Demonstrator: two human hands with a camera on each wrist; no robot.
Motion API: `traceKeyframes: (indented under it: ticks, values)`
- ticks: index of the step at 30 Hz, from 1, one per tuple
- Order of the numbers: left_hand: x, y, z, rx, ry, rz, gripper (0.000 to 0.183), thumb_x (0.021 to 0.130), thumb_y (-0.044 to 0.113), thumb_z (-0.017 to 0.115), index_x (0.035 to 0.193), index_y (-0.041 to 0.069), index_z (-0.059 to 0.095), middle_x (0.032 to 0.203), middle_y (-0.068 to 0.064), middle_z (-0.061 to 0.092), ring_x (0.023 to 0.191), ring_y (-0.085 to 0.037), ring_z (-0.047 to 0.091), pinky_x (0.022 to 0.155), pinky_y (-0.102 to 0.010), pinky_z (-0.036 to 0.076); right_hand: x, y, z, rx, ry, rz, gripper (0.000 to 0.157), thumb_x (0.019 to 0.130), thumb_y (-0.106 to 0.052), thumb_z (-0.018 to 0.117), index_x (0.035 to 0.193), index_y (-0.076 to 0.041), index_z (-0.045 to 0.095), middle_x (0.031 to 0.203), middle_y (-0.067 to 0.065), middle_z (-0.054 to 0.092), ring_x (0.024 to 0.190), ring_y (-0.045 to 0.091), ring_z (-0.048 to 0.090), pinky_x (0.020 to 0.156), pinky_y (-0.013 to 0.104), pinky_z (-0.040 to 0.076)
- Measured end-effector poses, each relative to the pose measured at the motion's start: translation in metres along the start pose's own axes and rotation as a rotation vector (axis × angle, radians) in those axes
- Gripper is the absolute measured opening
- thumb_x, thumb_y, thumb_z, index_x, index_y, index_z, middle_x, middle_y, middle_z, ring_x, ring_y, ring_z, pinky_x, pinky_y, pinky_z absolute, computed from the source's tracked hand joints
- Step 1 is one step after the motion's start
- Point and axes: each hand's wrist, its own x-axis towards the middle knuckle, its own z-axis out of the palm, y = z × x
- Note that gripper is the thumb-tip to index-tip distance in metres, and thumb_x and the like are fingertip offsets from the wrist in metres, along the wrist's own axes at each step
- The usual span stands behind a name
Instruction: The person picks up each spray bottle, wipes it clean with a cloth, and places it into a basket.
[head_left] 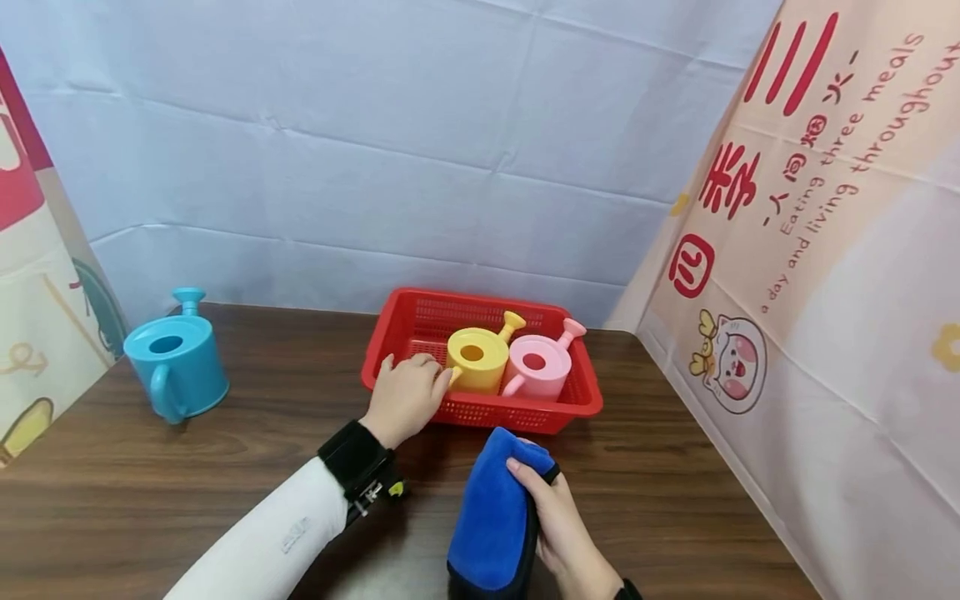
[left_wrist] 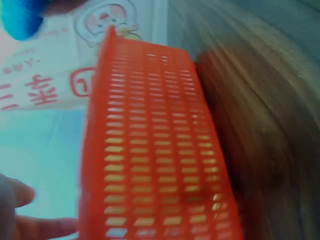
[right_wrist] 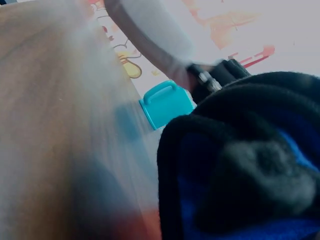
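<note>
- While our right hand (head_left: pixel 553 518) is gripping the blue cloth (head_left: pixel 487 518) before the red basket (head_left: pixel 517 416), it is looking soft and light; its black edge (head_left: pixel 529 542) is probably offering the surest hold.
- Our left hand (head_left: pixel 407 398) is hanging over the basket's near side by the yellow watering can (head_left: pixel 483 375); we cannot tell whether it is gripping.
- Alongside, a pink watering can (head_left: pixel 546 385) is standing; well leftward, a turquoise watering can (head_left: pixel 197 375).

Black strap (head_left: pixel 351 454), silvery fitting (head_left: pixel 371 492) sit behind left fingers (head_left: pixel 412 367); white sleeve (head_left: pixel 258 546), grey-marked, farther back. Black band (head_left: pixel 628 591) behind right fingers (head_left: pixel 527 476).
</note>
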Motion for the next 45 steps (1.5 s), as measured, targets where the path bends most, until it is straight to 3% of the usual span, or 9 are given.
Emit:
traceKeyframes:
  ticks: [8, 11, 14, 25, 29, 32, 37, 41, 45]
  values:
    - [-0.036, -0.055, -0.043, -0.158, 0.412, 0.086, 0.028, 0.092, 0.022, 0.056, 0.112, 0.002, 0.061, 0.118, -0.014, 0.057, 0.109, -0.030, 0.053, 0.093, -0.050, 0.036, 0.009, 0.000, 0.005, 0.015, 0.075, -0.012, 0.041, 0.090, -0.022, 0.060, 0.121, -0.006, 0.040, 0.093, 0.004, 0.063, 0.080, 0.017, 0.064, 0.074, 0.036, 0.052]
    - [-0.051, -0.089, -0.057, -0.161, 0.538, 0.042, 0.029, 0.090, 0.016, 0.058, 0.113, -0.001, 0.059, 0.120, -0.017, 0.055, 0.109, -0.035, 0.050, 0.091, -0.050, 0.036, 0.012, 0.001, 0.007, 0.016, 0.085, -0.010, 0.045, 0.089, -0.023, 0.061, 0.123, -0.005, 0.038, 0.094, 0.004, 0.063, 0.082, 0.017, 0.064, 0.075, 0.036, 0.052]
    - [-0.067, -0.123, -0.070, -0.190, 0.597, -0.072, 0.031, 0.090, 0.013, 0.057, 0.117, -0.003, 0.056, 0.123, -0.021, 0.051, 0.114, -0.039, 0.045, 0.093, -0.053, 0.033, 0.014, 0.001, 0.009, 0.018, 0.081, 0.002, 0.047, 0.090, -0.024, 0.061, 0.124, -0.004, 0.037, 0.094, 0.004, 0.063, 0.082, 0.018, 0.064, 0.076, 0.037, 0.052]
    - [-0.110, -0.200, -0.081, -0.474, 0.651, -0.638, 0.052, 0.090, 0.016, 0.049, 0.135, -0.001, 0.030, 0.132, -0.022, 0.030, 0.121, -0.034, 0.031, 0.098, -0.052, 0.024, 0.014, -0.001, 0.012, 0.016, 0.091, 0.010, 0.049, 0.091, -0.024, 0.060, 0.126, -0.005, 0.033, 0.095, 0.003, 0.062, 0.083, 0.016, 0.064, 0.077, 0.036, 0.052]
    - [-0.114, -0.214, -0.081, -0.544, 0.579, -0.777, 0.054, 0.091, 0.021, 0.047, 0.136, 0.001, 0.024, 0.132, -0.020, 0.030, 0.119, -0.032, 0.033, 0.095, -0.049, 0.027, 0.012, -0.001, 0.012, 0.032, 0.100, -0.007, 0.044, 0.091, -0.023, 0.060, 0.124, -0.006, 0.036, 0.093, 0.002, 0.062, 0.082, 0.016, 0.064, 0.076, 0.035, 0.052]
    - [-0.117, -0.223, -0.080, -0.553, 0.477, -0.807, 0.053, 0.094, 0.028, 0.046, 0.133, -0.003, 0.027, 0.131, -0.024, 0.035, 0.119, -0.036, 0.036, 0.097, -0.053, 0.030, 0.011, -0.001, 0.013, 0.042, 0.108, -0.020, 0.042, 0.091, -0.022, 0.060, 0.123, -0.007, 0.038, 0.092, 0.001, 0.063, 0.081, 0.015, 0.064, 0.075, 0.034, 0.052]
    - [-0.119, -0.236, -0.078, -0.479, 0.332, -0.796, 0.053, 0.098, 0.043, 0.035, 0.112, -0.006, 0.045, 0.102, -0.025, 0.048, 0.095, -0.033, 0.045, 0.077, -0.044, 0.039, 0.010, 0.001, 0.015, 0.039, 0.099, -0.030, 0.041, 0.091, -0.022, 0.060, 0.123, -0.008, 0.039, 0.094, 0.002, 0.063, 0.082, 0.016, 0.064, 0.075, 0.035, 0.052]
    - [-0.118, -0.240, -0.077, -0.446, 0.320, -0.761, 0.052, 0.099, 0.044, 0.029, 0.099, -0.004, 0.050, 0.096, -0.024, 0.053, 0.084, -0.025, 0.044, 0.069, -0.037, 0.034, 0.009, 0.001, 0.015, 0.035, 0.090, -0.030, 0.039, 0.091, -0.021, 0.060, 0.123, -0.009, 0.040, 0.094, 0.002, 0.063, 0.082, 0.016, 0.064, 0.076, 0.035, 0.052]
    - [-0.113, -0.234, -0.077, -0.442, 0.390, -0.703, 0.049, 0.100, 0.041, 0.031, 0.089, -0.002, 0.050, 0.087, -0.018, 0.057, 0.075, -0.014, 0.048, 0.067, -0.032, 0.036, 0.008, 0.001, 0.015, 0.038, 0.088, -0.032, 0.039, 0.091, -0.021, 0.060, 0.122, -0.009, 0.041, 0.094, 0.002, 0.063, 0.082, 0.016, 0.064, 0.075, 0.035, 0.052]
